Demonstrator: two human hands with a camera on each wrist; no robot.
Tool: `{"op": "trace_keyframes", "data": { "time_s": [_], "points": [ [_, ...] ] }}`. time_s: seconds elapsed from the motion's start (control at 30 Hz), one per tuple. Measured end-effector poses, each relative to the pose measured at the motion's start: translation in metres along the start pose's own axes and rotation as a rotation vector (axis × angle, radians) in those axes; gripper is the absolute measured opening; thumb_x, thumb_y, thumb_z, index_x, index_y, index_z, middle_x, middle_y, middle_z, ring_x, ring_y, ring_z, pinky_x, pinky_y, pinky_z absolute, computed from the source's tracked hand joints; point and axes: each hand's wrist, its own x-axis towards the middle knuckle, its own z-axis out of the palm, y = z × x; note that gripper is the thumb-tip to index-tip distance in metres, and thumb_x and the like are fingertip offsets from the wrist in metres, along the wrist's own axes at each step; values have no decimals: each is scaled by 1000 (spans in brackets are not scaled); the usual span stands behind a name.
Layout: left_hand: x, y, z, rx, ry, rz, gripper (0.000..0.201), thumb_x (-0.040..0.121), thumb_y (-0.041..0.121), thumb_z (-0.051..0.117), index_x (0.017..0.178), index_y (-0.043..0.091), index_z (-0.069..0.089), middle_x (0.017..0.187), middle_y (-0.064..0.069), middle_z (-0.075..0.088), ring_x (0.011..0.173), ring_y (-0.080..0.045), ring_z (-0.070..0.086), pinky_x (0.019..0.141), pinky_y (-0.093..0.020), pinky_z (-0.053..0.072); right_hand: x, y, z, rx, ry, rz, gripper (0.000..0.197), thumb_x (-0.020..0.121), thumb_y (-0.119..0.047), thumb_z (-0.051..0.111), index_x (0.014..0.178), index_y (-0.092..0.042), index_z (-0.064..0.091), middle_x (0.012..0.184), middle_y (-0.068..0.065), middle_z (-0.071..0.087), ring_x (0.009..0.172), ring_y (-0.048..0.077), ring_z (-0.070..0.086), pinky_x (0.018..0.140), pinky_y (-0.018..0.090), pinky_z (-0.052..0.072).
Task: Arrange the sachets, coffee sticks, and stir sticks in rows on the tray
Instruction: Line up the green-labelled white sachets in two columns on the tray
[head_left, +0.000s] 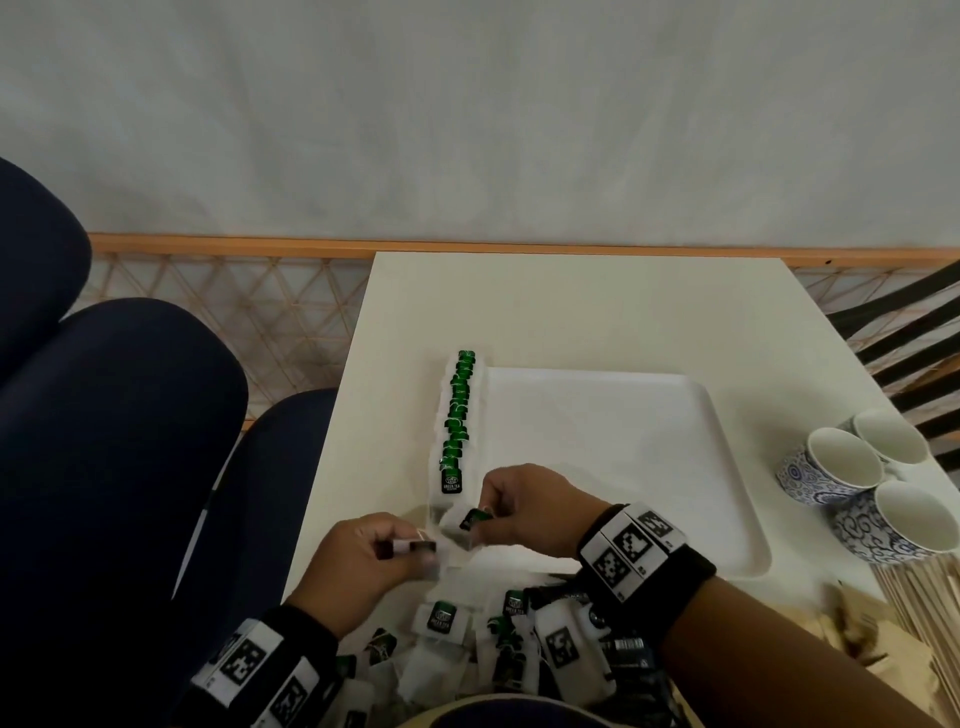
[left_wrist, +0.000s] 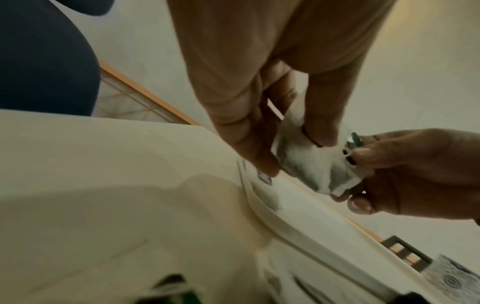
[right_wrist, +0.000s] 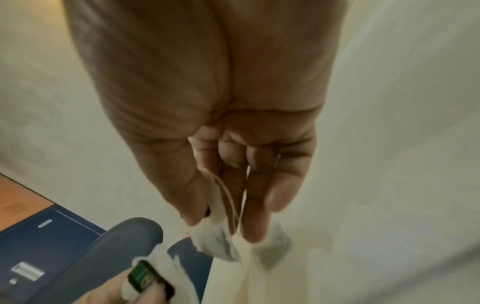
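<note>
Nearest the body, a loose heap of sachets (head_left: 457, 631) lies on the white surface (head_left: 571, 312), waiting to be sorted, with a sheaf of what look like wooden stir sticks (head_left: 919, 613) at the right edge. Just beyond the heap both hands work above the near left corner of the tray (head_left: 727, 467). The left hand (head_left: 358, 561), knuckles up and fingers curled inward, pinches a sachet tag (head_left: 410, 546) between thumb and forefinger. The right hand (head_left: 524, 512), wrist bent so the fingers point left, has its grip on another sachet (head_left: 462, 522) with a green tag, pinched by thumb and fingertips; in the wrist views a thin string runs between the fingers, and the two bags seem to touch or be tangled, though I cannot tell for certain. The step in hand is judged to be separating a sachet and adding it to the near end of the sachet row (head_left: 457, 415) that runs away along the tray's left edge. The next move calls for freeing the string, then laying the bag flat, tag up, overlapping the last one. Three patterned cups (head_left: 857, 478) stand further right; coffee sticks cannot be made out clearly.
</note>
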Motion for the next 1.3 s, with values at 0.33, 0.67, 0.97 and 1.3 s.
{"op": "trace_keyframes", "data": {
  "time_s": [0.33,0.67,0.97,1.3],
  "points": [
    [0,-11,-15,108,89,-149,16,82,10,73,70,20,75,69,-1,72,60,-7,63,57,-20,47,43,7,26,-132,132,70,14,87,-28,65,80,-24,53,90,4,70,88,21,64,77,30,52],
    [-1,-11,-15,122,94,-172,10,83,13,73,76,19,76,74,-2,74,64,-8,64,62,-24,50,46,14,33,-126,207,203,29,88,-42,63,82,-20,45,80,-4,52,76,17,50,63,26,39],
    [1,-6,-11,150,90,-175,10,84,17,73,73,17,75,72,-6,72,58,-6,59,58,-23,47,42,20,37,-271,135,28,21,81,-29,72,80,-23,51,84,-4,61,81,17,57,70,27,47],
    [0,-3,-11,161,78,-170,18,83,16,73,68,25,74,71,-4,72,60,-8,61,59,-25,48,50,19,51,-297,176,36,26,83,-41,63,71,-27,45,82,-3,60,81,19,59,69,31,50]
  ]
}}
